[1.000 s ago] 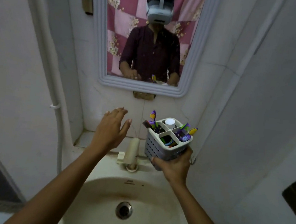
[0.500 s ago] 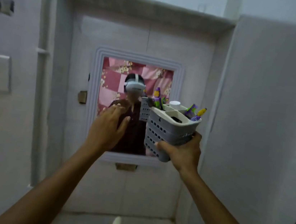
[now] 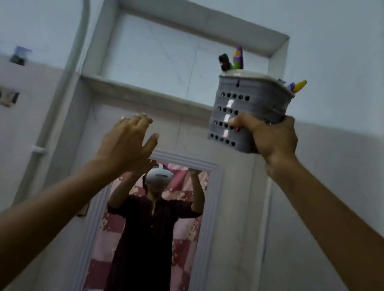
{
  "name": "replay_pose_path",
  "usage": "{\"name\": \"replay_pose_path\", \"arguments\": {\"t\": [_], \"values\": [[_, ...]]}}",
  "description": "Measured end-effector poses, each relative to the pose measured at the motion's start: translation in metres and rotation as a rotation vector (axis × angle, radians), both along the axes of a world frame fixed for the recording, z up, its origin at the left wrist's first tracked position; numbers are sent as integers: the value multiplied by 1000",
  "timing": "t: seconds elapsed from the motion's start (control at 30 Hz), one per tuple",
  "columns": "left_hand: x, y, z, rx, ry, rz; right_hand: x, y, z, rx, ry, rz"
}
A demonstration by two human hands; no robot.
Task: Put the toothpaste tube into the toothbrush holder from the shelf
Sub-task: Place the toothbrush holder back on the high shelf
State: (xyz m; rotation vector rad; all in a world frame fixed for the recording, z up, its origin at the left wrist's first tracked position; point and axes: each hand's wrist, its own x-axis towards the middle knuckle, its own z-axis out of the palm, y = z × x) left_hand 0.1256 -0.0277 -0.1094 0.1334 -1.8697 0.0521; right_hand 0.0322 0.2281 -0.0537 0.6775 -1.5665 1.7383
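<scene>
Two bare forearms reach up and away from the camera toward a wall. The right hand (image 3: 270, 137) is clamped around the lower part of a grey perforated toothbrush holder (image 3: 247, 108), fingers wrapped across its front and side. The holder is held upright in the air, raised in front of the right end of a recessed shelf (image 3: 144, 92); whether its base touches the ledge cannot be told. Brush heads (image 3: 237, 58), purple, green and dark, stick up from its back left corner, and a yellow and purple tip (image 3: 297, 86) pokes out at the right rim. The toothpaste tube cannot be made out from this low angle.

The left hand (image 3: 129, 143) is empty, fingers spread apart and slightly curled, palm facing the wall, lifted just below the shelf ledge and well left of the holder.

Behind the arms, a framed mirror (image 3: 147, 232) hangs under the shelf and reflects a person in a dark top with both arms raised. The shelf niche above is pale. A white pipe (image 3: 66, 75) runs up the wall at left.
</scene>
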Motion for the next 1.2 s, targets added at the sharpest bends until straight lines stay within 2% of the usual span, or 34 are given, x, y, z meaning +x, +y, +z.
{"name": "replay_pose_path", "arguments": {"t": [0.13, 0.37, 0.6, 0.83, 1.03, 1.1, 1.2], "values": [[-7, -20, 38, -53, 21, 69, -7, -2, 65, -17, 20, -35], [-33, -47, 86, -145, 29, 163, -67, -24, 132, -28, 9, -272], [-62, -62, 94, -114, 28, 162, -134, -53, 146, 3, -90, -465], [-68, -70, 74, -113, 65, 143, -164, -64, 135, 67, -91, -504], [-54, -66, 56, -83, 28, 146, -169, -66, 110, 82, 106, -654], [-50, -68, 52, -86, 39, 147, -170, -64, 97, 90, 238, -684], [-36, -59, 47, -106, 82, 139, -149, -63, 76, 73, 477, -619]]}}
